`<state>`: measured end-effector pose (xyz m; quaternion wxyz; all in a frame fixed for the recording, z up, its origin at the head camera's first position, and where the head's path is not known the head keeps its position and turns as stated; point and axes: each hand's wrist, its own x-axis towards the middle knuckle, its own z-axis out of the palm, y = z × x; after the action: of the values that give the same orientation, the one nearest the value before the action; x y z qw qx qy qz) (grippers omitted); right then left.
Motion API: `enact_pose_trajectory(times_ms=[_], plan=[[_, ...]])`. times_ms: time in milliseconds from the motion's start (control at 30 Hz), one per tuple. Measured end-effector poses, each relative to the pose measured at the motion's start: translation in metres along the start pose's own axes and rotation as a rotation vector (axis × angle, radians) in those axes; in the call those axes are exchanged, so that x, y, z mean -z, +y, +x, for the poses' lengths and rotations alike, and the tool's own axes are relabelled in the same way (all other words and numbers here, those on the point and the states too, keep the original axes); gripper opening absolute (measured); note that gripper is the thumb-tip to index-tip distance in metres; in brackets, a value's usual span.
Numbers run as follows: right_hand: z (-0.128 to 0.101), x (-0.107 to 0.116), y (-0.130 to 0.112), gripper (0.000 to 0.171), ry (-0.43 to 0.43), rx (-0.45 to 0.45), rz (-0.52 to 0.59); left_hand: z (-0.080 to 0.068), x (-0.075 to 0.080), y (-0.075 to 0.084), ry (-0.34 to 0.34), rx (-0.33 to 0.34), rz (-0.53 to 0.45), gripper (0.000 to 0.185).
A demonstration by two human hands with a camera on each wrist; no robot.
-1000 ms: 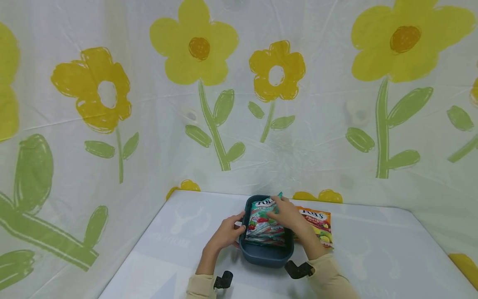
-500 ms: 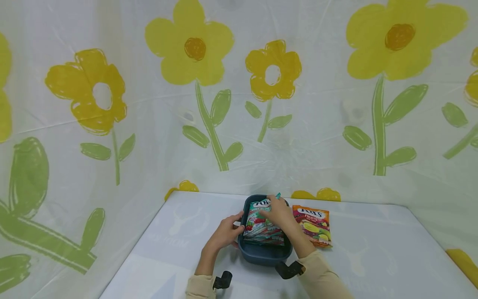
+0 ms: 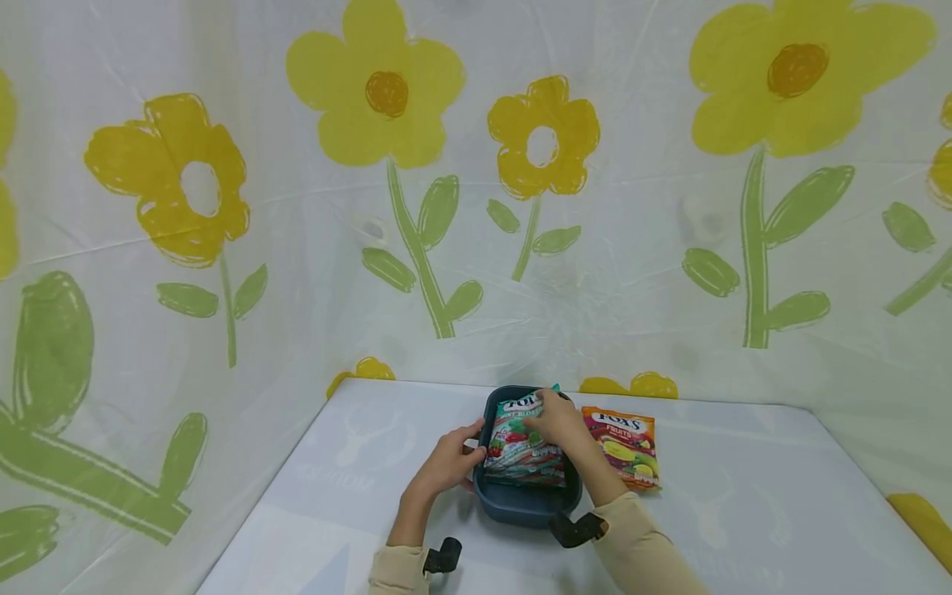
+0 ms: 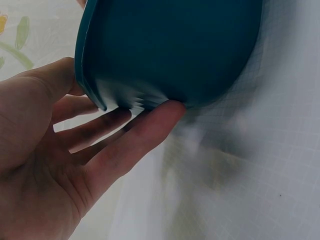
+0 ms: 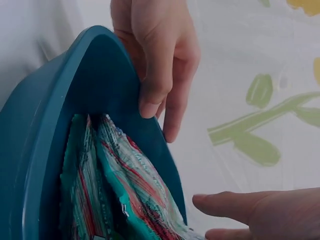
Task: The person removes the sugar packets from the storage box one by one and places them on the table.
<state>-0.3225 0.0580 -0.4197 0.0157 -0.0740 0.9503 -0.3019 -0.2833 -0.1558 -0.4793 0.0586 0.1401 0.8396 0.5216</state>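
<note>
Teal plastic tub (image 3: 521, 504) sits on the tabletop (image 3: 357, 463), its left rim pinched by the left hand (image 3: 446, 467), thumb inside. Just beyond, the right hand (image 3: 558, 421) lies with relaxed fingers on the green candy bag (image 3: 516, 450) inside. Farther right lies an orange candy bag (image 3: 628, 446).
</note>
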Motion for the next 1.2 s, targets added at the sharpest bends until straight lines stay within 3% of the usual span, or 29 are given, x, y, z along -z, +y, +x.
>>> enact_pose_trajectory(times_ms=[200, 533, 1200], plan=[[-0.002, 0.000, 0.002, 0.059, -0.061, -0.029, 0.061, 0.001, 0.001, -0.002, 0.001, 0.003, -0.008, 0.056], [-0.004, 0.005, 0.001, 0.059, -0.041, -0.003, 0.159, 0.002, 0.000, -0.004, -0.008, -0.040, 0.034, 0.056], [-0.004, -0.003, 0.022, 0.069, -0.048, -0.002, 0.576, 0.000, 0.001, -0.001, -0.015, -0.019, 0.003, 0.056]])
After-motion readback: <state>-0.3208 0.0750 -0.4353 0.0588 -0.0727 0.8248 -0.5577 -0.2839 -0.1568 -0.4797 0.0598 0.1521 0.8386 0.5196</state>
